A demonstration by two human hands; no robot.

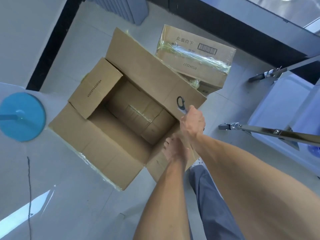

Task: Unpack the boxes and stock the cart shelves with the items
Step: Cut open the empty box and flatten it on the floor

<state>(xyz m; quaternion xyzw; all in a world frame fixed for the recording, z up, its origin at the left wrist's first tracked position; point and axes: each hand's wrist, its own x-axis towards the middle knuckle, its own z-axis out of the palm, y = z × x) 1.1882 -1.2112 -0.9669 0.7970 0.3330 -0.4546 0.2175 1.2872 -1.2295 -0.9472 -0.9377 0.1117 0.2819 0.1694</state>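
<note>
Cardboard box (121, 108) lies open at centre frame, smaller cartons inside. Right hand (193, 121) grips scissors (181, 104); left hand (174, 149) rests relaxed on a flap. Cartons look stiff, best gripped by their sides.

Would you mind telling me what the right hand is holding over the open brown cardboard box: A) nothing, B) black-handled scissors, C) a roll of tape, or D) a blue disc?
B: the right hand grips black-handled scissors, one handle loop showing above the fist.

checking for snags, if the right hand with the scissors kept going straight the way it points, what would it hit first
Probably the big box's far flap: the right hand holds the scissors just over it, pointing up-left along it. Depth is unclear.
</note>
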